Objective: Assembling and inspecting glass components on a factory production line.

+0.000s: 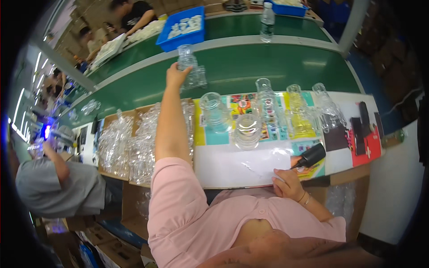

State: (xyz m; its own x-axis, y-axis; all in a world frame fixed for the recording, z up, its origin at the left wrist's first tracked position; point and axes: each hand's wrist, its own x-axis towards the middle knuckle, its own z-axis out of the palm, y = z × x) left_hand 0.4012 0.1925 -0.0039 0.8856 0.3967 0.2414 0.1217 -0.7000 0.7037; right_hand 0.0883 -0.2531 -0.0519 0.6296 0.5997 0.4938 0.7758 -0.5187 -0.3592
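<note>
At the far side of the green work surface, my left hand [178, 75] is closed round a clear plastic vessel [193, 77] with a rounded, knobby shape. Its upper part [185, 56] comes up against the blue tray's edge. My right hand [288, 184] lies low at the right corner of a white sheet [243, 163], fingers bent; whatever they hold, if anything, is hidden. Close to its knuckles points the thin tip of a black cylindrical tool [313, 155]. Several more clear vessels stand on the colourful board, among them a wide one [247, 130] and a tall one [267, 100].
Cardboard boxes [143, 147] full of clear plastic parts stand at my left. Beyond the vessel is a blue tray [178, 42] of small whitish parts. A water bottle [267, 22] stands on the far ledge. Other people work at the far left and at left.
</note>
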